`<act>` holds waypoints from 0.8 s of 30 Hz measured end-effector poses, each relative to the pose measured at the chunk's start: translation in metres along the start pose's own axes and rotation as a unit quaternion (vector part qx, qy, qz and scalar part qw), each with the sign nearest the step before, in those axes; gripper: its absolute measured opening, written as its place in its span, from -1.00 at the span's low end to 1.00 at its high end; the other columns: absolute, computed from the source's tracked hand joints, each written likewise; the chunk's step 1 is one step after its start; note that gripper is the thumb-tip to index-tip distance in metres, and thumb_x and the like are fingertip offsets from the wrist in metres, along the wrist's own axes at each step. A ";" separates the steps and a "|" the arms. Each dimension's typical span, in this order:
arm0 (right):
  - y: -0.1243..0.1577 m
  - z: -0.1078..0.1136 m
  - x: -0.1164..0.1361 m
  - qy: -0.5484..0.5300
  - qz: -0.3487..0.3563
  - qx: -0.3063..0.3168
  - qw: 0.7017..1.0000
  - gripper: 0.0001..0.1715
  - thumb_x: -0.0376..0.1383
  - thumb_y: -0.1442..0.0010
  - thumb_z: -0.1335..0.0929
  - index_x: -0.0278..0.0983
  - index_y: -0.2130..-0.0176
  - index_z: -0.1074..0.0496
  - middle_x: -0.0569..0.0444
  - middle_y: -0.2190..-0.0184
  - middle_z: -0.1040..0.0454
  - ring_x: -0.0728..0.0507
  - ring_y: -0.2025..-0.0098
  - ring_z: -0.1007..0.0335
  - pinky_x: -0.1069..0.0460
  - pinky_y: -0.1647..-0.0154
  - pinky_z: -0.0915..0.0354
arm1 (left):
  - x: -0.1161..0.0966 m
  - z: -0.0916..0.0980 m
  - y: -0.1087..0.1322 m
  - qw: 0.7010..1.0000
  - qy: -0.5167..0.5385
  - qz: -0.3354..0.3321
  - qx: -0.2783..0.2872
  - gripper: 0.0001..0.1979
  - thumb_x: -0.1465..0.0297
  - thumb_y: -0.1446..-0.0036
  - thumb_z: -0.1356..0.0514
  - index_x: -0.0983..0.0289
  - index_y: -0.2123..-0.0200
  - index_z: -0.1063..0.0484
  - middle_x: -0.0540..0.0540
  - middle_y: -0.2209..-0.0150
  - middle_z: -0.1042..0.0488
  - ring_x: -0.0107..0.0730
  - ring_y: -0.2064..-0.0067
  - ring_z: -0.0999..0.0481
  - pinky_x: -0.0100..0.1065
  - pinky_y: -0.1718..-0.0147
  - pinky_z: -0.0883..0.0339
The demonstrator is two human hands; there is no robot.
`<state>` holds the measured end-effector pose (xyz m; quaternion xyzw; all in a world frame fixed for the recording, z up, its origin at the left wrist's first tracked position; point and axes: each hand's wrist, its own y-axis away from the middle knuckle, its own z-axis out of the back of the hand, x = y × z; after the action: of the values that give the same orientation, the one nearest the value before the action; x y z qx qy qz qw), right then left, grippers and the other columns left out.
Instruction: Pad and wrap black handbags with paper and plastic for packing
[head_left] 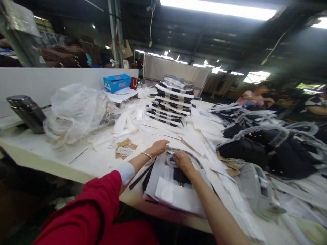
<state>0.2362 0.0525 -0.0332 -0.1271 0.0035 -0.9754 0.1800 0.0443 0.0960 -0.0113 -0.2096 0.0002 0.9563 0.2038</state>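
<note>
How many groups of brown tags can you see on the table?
2: one group left of the left hand, the other group at the right, beside the black bags. More may be hidden under the bags or loose sheets.

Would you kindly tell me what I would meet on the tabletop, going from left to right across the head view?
Dark flask → clear plastic bag → brown and white tags → left hand → right hand → heap of black bags.
</note>
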 end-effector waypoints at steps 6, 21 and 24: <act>-0.011 -0.008 0.002 0.009 0.001 -0.052 0.999 -0.63 -0.40 -0.20 -0.34 -0.23 -0.02 -0.46 -0.04 0.05 -0.49 -0.17 -0.03 -0.37 0.00 -0.06 -0.25 | -0.004 -0.042 -0.012 0.999 -0.002 -0.020 0.028 -0.75 0.38 -0.30 -0.02 0.26 0.13 -0.48 0.20 0.12 -0.55 -0.19 0.05 -0.52 -0.25 0.07 -0.36; -0.031 -0.008 0.005 0.098 -0.091 -0.055 0.989 -0.73 -0.13 -0.24 -0.38 -0.24 0.14 -0.48 -0.01 0.15 -0.47 -0.20 0.04 -0.28 -0.05 0.07 -0.23 | 0.015 -0.052 -0.017 0.998 0.005 -0.061 0.007 -0.76 0.31 -0.17 -0.13 0.29 0.13 -0.44 0.20 0.14 -0.50 -0.11 0.07 -0.45 -0.21 0.05 -0.29; -0.031 -0.014 0.003 0.080 -0.094 -0.063 0.990 -0.74 -0.12 -0.25 -0.37 -0.24 0.15 -0.49 -0.02 0.17 -0.47 -0.20 0.05 -0.28 -0.04 0.07 -0.24 | 0.011 -0.045 -0.019 0.997 -0.023 -0.068 0.023 -0.78 0.34 -0.14 -0.13 0.27 0.16 -0.44 0.17 0.17 -0.50 -0.12 0.08 -0.44 -0.23 0.09 -0.27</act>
<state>0.2186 0.0797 -0.0446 -0.0595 0.0673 -0.9928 0.0787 0.0610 0.1139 -0.0553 -0.1825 0.0032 0.9445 0.2731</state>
